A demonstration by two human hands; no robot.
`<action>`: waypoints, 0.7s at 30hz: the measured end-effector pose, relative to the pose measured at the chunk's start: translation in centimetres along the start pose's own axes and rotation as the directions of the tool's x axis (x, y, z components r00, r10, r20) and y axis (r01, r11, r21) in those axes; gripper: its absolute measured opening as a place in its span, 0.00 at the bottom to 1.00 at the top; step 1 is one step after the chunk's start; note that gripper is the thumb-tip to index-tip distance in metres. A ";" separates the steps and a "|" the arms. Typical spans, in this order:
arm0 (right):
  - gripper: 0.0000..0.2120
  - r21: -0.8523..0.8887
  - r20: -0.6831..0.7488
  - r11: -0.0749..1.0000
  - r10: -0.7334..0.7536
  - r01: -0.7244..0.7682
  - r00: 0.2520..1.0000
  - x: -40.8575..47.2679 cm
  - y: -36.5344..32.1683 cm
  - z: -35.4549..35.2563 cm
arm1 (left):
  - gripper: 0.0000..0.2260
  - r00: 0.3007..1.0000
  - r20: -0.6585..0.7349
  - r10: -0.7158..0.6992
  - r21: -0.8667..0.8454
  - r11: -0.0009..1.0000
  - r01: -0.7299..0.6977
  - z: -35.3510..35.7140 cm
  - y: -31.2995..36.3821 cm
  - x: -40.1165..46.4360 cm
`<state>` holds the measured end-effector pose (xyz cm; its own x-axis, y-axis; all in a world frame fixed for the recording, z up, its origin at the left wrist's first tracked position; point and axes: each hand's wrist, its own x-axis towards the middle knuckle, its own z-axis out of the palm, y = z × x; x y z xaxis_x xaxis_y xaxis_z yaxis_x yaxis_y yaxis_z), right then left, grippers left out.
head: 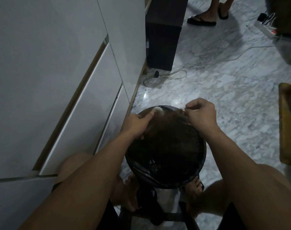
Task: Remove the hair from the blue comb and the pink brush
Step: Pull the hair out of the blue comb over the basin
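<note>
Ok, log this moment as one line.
left hand: grips brush | right hand: pinches hair pulled from it | both over black bin | blue comb: not visible
</note>
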<state>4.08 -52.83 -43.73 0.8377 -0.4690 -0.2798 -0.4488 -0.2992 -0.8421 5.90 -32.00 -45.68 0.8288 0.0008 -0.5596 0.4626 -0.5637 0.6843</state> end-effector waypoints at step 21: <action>0.06 -0.052 -0.062 0.999 -0.007 0.004 0.998 0.2 0.4 -0.2 | 0.26 0.990 -0.143 -0.003 -0.022 1.000 -0.001 -0.2 0.3 -0.2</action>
<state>4.02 -53.16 -44.03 0.8198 -0.5175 -0.2450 -0.4614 -0.3438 -0.8178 5.93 -31.95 -45.28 0.8640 0.1202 -0.4889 0.4689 -0.5453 0.6948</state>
